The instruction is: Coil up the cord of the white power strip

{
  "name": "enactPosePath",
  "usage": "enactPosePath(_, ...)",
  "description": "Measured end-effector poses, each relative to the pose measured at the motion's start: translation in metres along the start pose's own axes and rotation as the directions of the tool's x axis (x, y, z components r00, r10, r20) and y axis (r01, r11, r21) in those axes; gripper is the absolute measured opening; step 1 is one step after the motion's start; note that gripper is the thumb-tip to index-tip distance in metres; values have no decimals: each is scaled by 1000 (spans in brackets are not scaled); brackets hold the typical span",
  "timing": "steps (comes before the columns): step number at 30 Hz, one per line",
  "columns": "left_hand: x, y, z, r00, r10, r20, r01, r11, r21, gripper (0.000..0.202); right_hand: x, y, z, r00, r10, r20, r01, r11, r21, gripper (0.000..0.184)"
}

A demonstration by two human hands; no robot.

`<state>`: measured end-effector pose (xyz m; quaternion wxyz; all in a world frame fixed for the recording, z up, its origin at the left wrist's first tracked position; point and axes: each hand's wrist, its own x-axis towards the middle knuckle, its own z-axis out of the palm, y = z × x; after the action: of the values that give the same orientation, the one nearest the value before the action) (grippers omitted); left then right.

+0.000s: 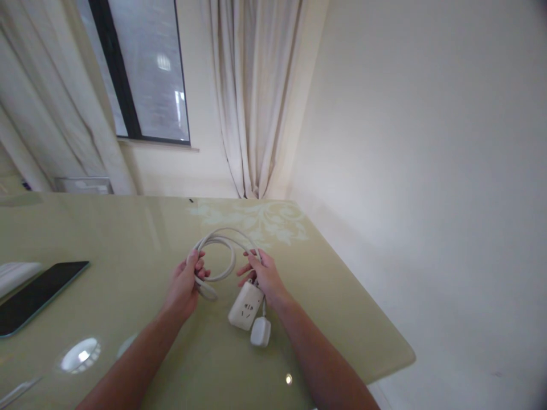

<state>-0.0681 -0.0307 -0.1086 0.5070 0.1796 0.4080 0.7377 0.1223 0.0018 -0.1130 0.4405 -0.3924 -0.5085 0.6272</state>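
Note:
A white cable (231, 267) is looped in a loose coil between my two hands above the table. My left hand (188, 282) is closed around the left side of the coil, and a short bend of cable hangs below its fingers. On the other side, my right hand (264, 276) grips the cable with thumb and forefinger while its other fingers are spread. Below the right hand hang a white power strip (247, 306) with its socket face toward me and a white plug (260, 332) beside it.
The glossy greenish table (350, 319) has a pale leaf pattern at its far edge. To the left lie a black tablet-like slab (40, 296) and a white object (17, 276). A wall (427, 171) runs along the right; curtains (256, 102) hang behind.

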Motion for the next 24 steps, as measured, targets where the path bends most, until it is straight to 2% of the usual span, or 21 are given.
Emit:
enactPosePath(2,7,2,-6,998,44,-48,-41,997,60,26,-2,-5,-2,999,-33,-12,33,999,-5,61)
enactPosePath(4,12,4,-11,994,39,-101,-32,997,70,29,-3,-7,-2,999,-42,-1,41,999,-17,64)
enactPosePath(8,18,2,-15,991,-23,-133,26,999,21,32,-2,-2,-1,998,54,12,-54,999,3,66)
enactPosePath(11,21,0,-15,992,-13,-127,16,1000,23,27,0,2,-2,991,137,-9,-135,984,114,65)
enactPosePath(14,21,0,-15,995,-5,-98,11,998,60,25,1,0,-6,995,96,-36,-84,961,262,61)
enactPosePath(17,18,0,-14,1000,-6,-10,8,984,176,42,2,-6,-13,994,27,-104,19,909,416,56)
enactPosePath(20,11,-1,-12,989,-15,149,-39,936,350,58,4,-9,-20,988,34,-151,57,826,561,54)
enactPosePath(22,5,-4,-11,971,-59,231,-42,910,412,64,6,-10,-24,987,49,-153,59,776,628,49)
enactPosePath(24,1,-7,-11,951,-140,275,4,897,442,67,7,-10,-28,985,77,-152,41,761,647,41)
